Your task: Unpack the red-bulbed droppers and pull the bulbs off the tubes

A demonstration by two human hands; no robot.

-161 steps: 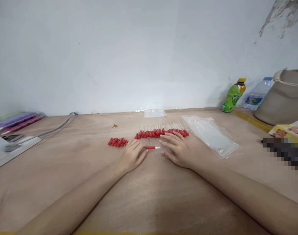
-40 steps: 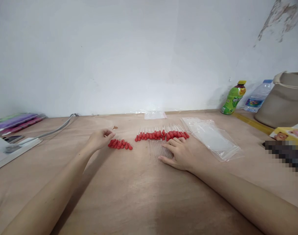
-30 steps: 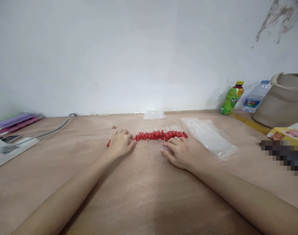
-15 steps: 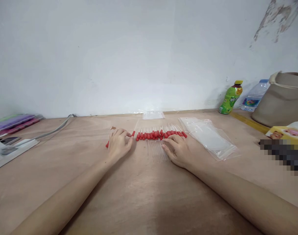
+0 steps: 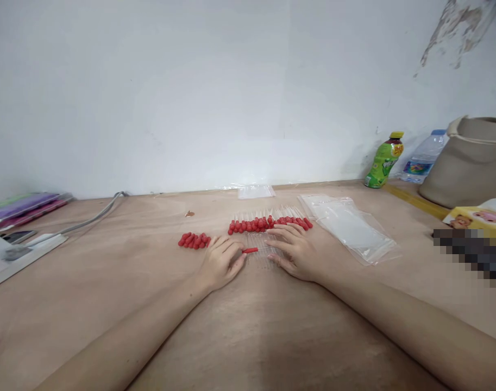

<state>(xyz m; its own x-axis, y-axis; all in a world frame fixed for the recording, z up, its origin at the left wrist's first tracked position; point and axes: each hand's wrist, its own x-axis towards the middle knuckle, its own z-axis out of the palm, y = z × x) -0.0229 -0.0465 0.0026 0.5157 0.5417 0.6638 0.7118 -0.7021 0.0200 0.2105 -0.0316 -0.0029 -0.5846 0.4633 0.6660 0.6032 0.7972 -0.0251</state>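
My left hand (image 5: 224,262) pinches a red rubber dropper bulb (image 5: 251,250) between thumb and fingers, its free end pointing right. It lies over the left edge of a patch of thin clear dropper tubes (image 5: 256,262). My right hand (image 5: 292,251) rests at the right side of those tubes, fingers spread and thumb apart; whether it touches a tube I cannot tell. Beyond both hands runs a row of assembled droppers (image 5: 253,225), red bulbs nearest me and clear tips towards the wall. A small pile of loose red bulbs (image 5: 194,240) sits left of my left hand.
Clear zip bags (image 5: 349,228) lie to the right. Behind them stand a green drink bottle (image 5: 383,162), a water bottle (image 5: 422,160), and a grey-beige bucket (image 5: 468,165). A yellow packet (image 5: 478,218) is at the right edge. A cable (image 5: 96,216) and phone (image 5: 18,237) lie left.
My left hand has moved from the pile of loose bulbs rightwards and nearer me, carrying a red bulb to the tubes. The pile is uncovered. My right hand's fingers have spread a little.
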